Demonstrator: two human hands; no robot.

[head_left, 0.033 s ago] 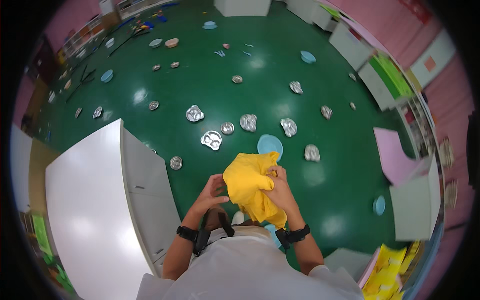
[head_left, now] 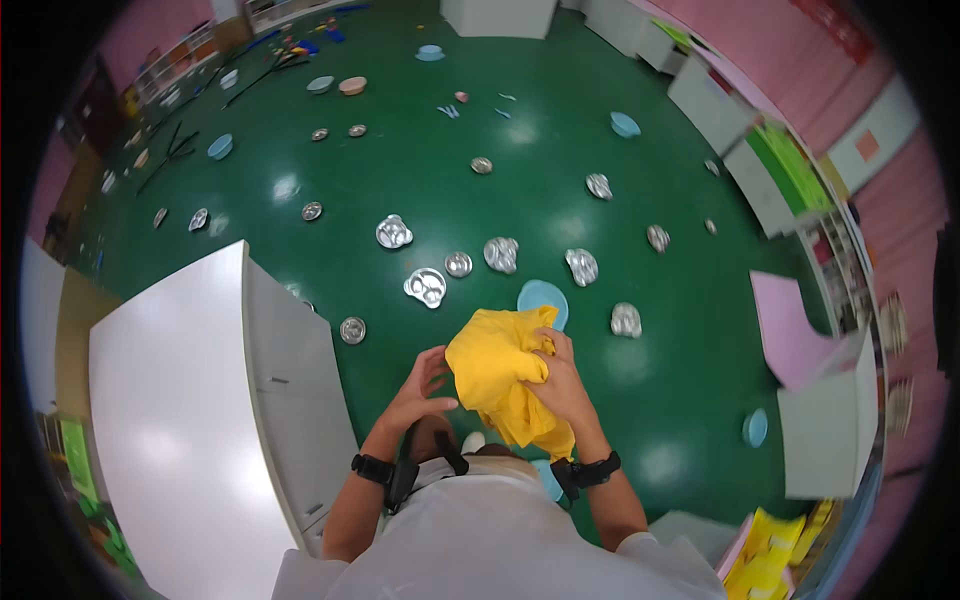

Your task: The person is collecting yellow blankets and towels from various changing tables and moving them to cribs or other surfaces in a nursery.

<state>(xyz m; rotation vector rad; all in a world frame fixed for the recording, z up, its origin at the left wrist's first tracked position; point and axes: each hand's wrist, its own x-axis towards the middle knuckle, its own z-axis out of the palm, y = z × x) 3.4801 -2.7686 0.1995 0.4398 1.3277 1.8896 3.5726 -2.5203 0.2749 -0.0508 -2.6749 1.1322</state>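
Observation:
A bunched yellow cloth (head_left: 500,365) hangs in front of my body, its lower end trailing toward my right wrist. My right hand (head_left: 560,375) is closed on the cloth's right side, fingers pressed into the folds. At the cloth's left edge is my left hand (head_left: 420,392), fingers curved and thumb apart, holding nothing. Whether its fingertips touch the cloth, I cannot tell. Just beyond the cloth, a light blue basin (head_left: 541,297) on the floor is partly hidden by it. Another light blue item (head_left: 549,480) shows in part below, near my right wrist.
Several metal divided plates (head_left: 426,287) and round metal dishes (head_left: 458,265) lie scattered on the green floor (head_left: 400,190). A white cabinet (head_left: 180,400) stands close on my left. To the right are a blue basin (head_left: 755,428), a pink panel (head_left: 790,330) and low shelving (head_left: 840,260).
The view has tilted slightly, so the floor items sit a little lower and farther right. My hands and the yellow cloth look nearly unchanged.

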